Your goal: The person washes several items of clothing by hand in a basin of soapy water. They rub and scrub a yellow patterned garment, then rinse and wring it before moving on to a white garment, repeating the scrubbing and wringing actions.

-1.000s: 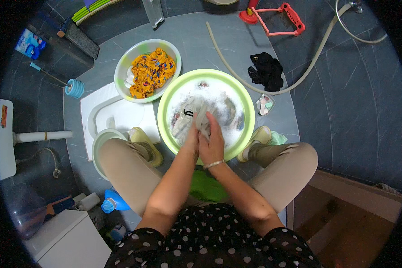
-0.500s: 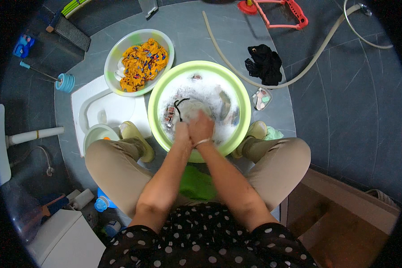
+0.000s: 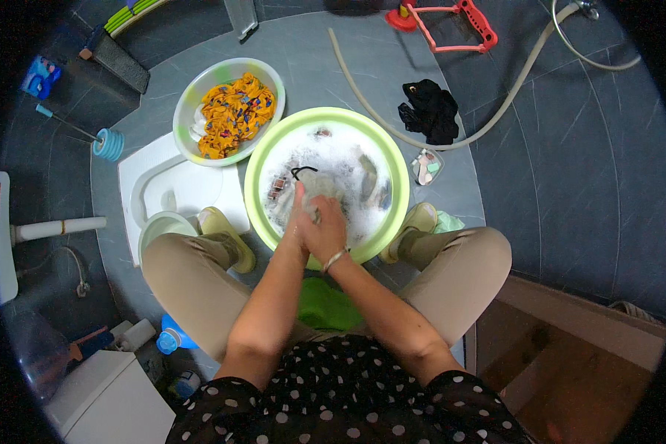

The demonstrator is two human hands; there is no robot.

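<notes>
Foamy white suds fill the round, pale-green basin [image 3: 253,194] between your feet, and both your hands work a garment in it.

Your left hand [image 3: 300,216] and right hand [image 3: 327,231] press together near the basin's near rim, each grip closed on the same wet, crumpled grey cloth [image 3: 320,186]. Beyond the basin to its left sits a smaller, shallow bowl [image 3: 187,111] heaped with wrinkled orange patterned fabric [image 3: 233,115]. Beyond the basin to its right, a limp black garment [image 3: 431,111] lies on the smooth grey tiled floor [image 3: 570,177], beside a curving beige hose [image 3: 496,118].
</notes>
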